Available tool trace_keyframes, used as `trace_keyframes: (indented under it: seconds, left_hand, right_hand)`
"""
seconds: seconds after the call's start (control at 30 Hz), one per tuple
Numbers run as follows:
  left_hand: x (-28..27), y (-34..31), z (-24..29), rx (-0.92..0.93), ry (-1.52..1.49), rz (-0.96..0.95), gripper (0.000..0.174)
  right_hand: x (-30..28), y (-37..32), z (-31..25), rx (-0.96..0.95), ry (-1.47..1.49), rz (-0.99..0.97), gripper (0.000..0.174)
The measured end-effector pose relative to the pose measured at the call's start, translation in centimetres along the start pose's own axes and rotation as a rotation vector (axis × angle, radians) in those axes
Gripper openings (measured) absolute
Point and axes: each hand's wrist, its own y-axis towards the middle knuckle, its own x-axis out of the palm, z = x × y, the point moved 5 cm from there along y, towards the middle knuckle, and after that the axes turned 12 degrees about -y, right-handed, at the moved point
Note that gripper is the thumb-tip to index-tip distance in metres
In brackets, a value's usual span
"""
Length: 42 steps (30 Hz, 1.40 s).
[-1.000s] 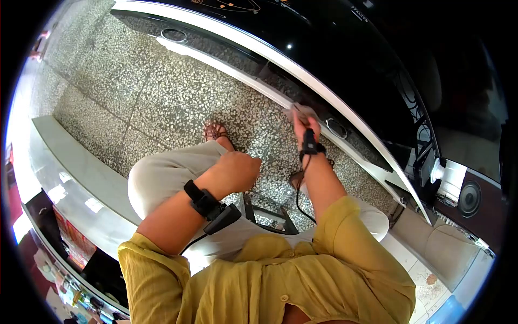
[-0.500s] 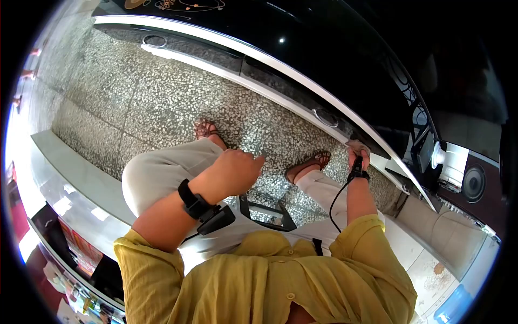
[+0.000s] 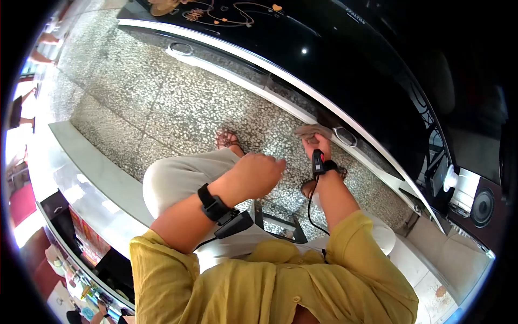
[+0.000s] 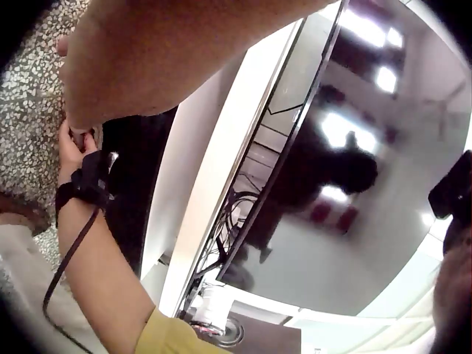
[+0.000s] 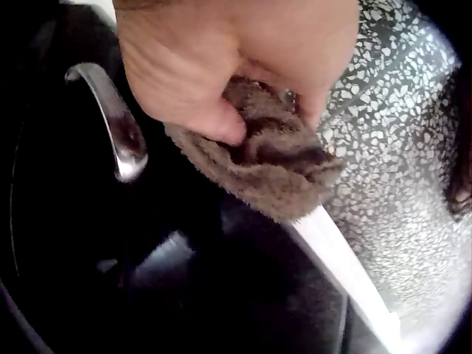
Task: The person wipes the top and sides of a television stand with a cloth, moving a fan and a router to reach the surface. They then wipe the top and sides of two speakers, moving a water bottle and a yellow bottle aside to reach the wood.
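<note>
My right hand (image 3: 319,146) grips a bunched brown cloth (image 5: 276,177), thumb on one side and fingers on the other. It sits over the white lower edge (image 5: 339,258) of a glossy black drawer front, beside a curved chrome handle (image 5: 110,122). In the head view the cloth overlaps that edge, left of the handle. My left hand (image 3: 256,175) hangs above my lap, away from the cabinet, its fingers loosely bent and mostly hidden under the back of the hand. Nothing shows in it.
A glossy black cabinet top (image 3: 324,70) with a white rim runs across the front. A speaker (image 3: 483,207) and cables stand at the right. A low white-topped counter (image 3: 97,167) lies at the left. My sandalled feet (image 3: 229,139) are on the speckled floor (image 3: 194,108).
The right hand with the cloth first went right along the drawer's lower edge past the handle, then came back left of it. The left hand stayed over the lap.
</note>
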Motion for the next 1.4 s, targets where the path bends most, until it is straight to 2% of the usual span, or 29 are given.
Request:
trace_keyframes:
  seconds: [0.03,0.13,0.17,0.27,0.3,0.4,0.47,0.5,0.53,0.67,0.7,0.8,0.9,1.0,1.2,1.23,1.33,1.37,1.4]
  left_hand:
    - [-0.1,0.1,-0.2,0.003,0.075,0.020,0.033]
    - [-0.4,0.0,-0.2,0.040,0.041,0.102,0.031]
    - [0.0,0.2,-0.3,0.023,0.016,0.066,0.028]
    - [0.2,0.2,0.0,0.041,-0.009,0.106,0.023]
    - [0.5,0.3,-0.1,0.091,-0.028,0.141,0.022]
    - [0.6,0.4,0.3,0.194,-0.063,0.208,0.017]
    - [0.0,0.3,1.1,0.185,-0.056,0.207,0.014]
    - [-0.3,0.3,1.2,0.202,-0.088,0.254,0.016]
    - [-0.2,0.4,1.0,0.220,-0.120,0.300,0.017]
    - [-1.5,-1.6,2.1,0.323,-0.246,0.471,0.028]
    - [-0.6,-1.0,1.0,0.222,-0.287,0.411,0.046]
    - [0.2,-1.0,0.6,0.268,-0.367,0.439,0.065]
    - [1.0,-1.7,1.4,0.158,-0.867,0.169,0.081]
    - [0.9,-3.1,3.6,0.170,-0.958,0.174,0.084]
    - [2.1,-5.0,5.3,0.098,-1.488,0.219,0.061]
    - [2.5,-5.2,5.5,0.111,-1.566,0.258,0.050]
    - [2.1,-5.7,4.6,0.066,-1.451,0.333,0.042]
    - [-0.1,-7.6,6.1,0.118,-1.061,0.427,0.033]
    - [-1.1,-8.2,5.8,0.142,-1.233,0.427,0.032]
  right_hand:
    - [1.9,-0.7,0.5,0.045,-0.115,-0.109,0.032]
    - [8.5,-5.3,0.6,0.039,-0.421,-0.445,0.039]
    - [9.7,-6.8,0.5,0.086,-0.434,-0.513,0.043]
    - [11.7,-10.5,-0.5,-0.147,-0.698,-0.705,0.042]
    - [11.4,-11.6,-0.6,0.083,-0.421,-0.642,0.040]
    - [10.4,-16.0,-2.2,-0.049,-0.459,-0.630,0.037]
    - [8.2,-17.3,-2.9,0.005,-0.483,-0.560,0.034]
    - [8.0,-18.3,-3.0,0.009,-0.456,-0.536,0.033]
    - [7.7,-19.1,-3.2,-0.080,-0.499,-0.537,0.033]
    - [8.3,-22.4,-3.5,-0.152,-0.702,-0.488,0.035]
    - [8.6,-22.9,-3.4,-0.174,-0.746,-0.490,0.035]
    - [9.8,-24.4,-3.1,-0.253,-0.750,-0.478,0.036]
    - [11.9,-27.4,-3.3,-0.326,-0.756,-0.586,0.037]
    - [12.8,-29.5,-3.1,-0.346,-0.795,-0.602,0.040]
    - [13.4,-33.9,-3.7,-0.320,-0.890,-0.737,0.041]
    - [13.3,-34.2,-3.8,-0.358,-0.954,-0.746,0.044]
    - [13.1,-35.4,-5.6,-0.586,-1.200,-0.665,0.045]
    - [13.1,-36.2,-6.8,-0.593,-1.227,-0.678,0.042]
    - [13.3,-37.2,-8.1,-0.617,-1.170,-0.658,0.041]
